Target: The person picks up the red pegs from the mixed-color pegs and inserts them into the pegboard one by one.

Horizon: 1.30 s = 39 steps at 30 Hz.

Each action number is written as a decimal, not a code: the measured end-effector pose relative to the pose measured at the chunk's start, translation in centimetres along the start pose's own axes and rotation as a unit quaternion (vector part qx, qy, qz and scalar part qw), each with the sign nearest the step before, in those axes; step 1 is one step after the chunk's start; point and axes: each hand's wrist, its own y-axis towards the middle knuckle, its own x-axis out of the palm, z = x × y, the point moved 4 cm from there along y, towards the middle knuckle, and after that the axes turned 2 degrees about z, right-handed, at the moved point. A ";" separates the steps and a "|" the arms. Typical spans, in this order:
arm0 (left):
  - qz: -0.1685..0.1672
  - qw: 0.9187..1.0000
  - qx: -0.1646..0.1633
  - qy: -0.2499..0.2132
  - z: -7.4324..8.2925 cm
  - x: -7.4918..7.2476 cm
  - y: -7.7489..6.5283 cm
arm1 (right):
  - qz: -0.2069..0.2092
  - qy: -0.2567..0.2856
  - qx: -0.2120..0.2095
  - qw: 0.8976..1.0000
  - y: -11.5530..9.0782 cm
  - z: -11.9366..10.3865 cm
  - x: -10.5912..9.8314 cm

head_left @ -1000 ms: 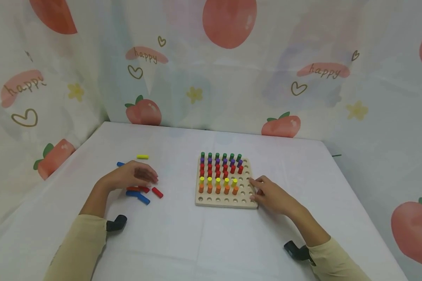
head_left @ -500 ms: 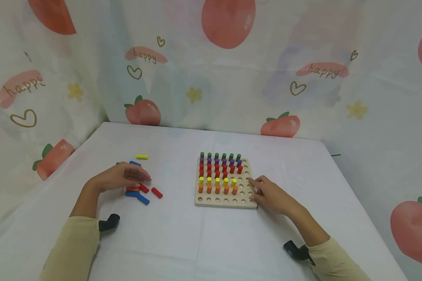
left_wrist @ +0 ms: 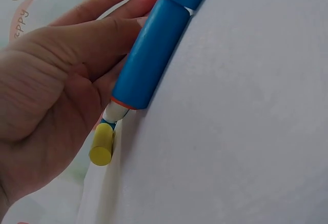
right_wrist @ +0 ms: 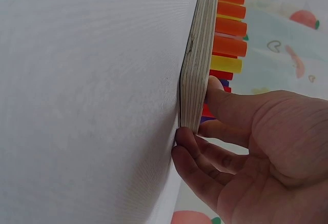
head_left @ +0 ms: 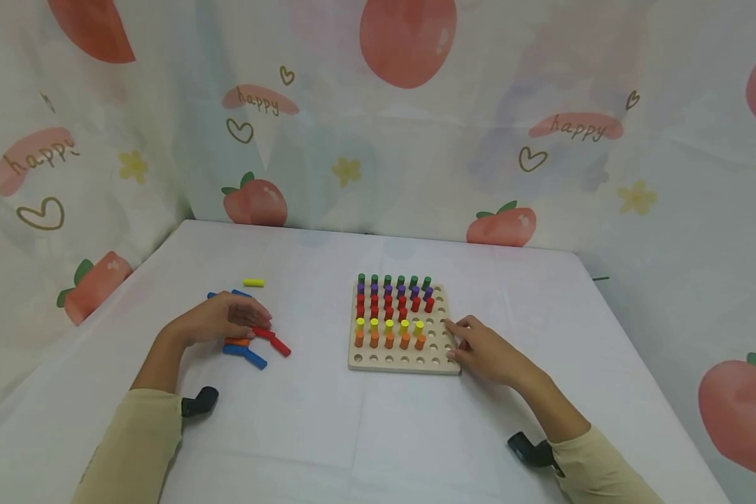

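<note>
My left hand [head_left: 217,318] is low over several loose pegs on the left, thumb and fingertips right at a red peg [head_left: 264,334]. A second red peg [head_left: 281,346], an orange peg [head_left: 237,342] and blue pegs [head_left: 255,359] lie around it. In the left wrist view, a large blue peg [left_wrist: 154,55] hides part of the fingers, which look loosely extended. My right hand [head_left: 488,350] grips the right edge of the wooden pegboard [head_left: 390,363]; in the right wrist view, the thumb lies on top and fingers at the side. Rows of coloured pegs stand upright in it.
A yellow peg [head_left: 253,283] lies alone behind the left hand. The white tabletop [head_left: 309,434] ends at a patterned cloth backdrop [head_left: 384,161] at the back and sides. Bare holes run along the board's right side and front row.
My left hand shifted left, then slightly right again. The red peg by its fingertips has turned and now lies close to the second red peg. The right hand stays on the board.
</note>
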 end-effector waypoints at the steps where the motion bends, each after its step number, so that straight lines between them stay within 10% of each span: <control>1: 0.002 1.000 0.000 0.001 0.0 0.0 0.0 | 0.000 0.000 -0.001 1.000 0.0 0.0 0.0; 25: 0.064 0.997 0.018 -0.050 0.9 -0.5 -0.2 | 0.003 0.005 -0.010 1.000 -0.2 -0.1 -0.1; 39: 0.015 1.000 0.017 -0.011 0.4 0.1 0.1 | 0.002 0.005 -0.010 1.000 -0.1 -0.1 -0.1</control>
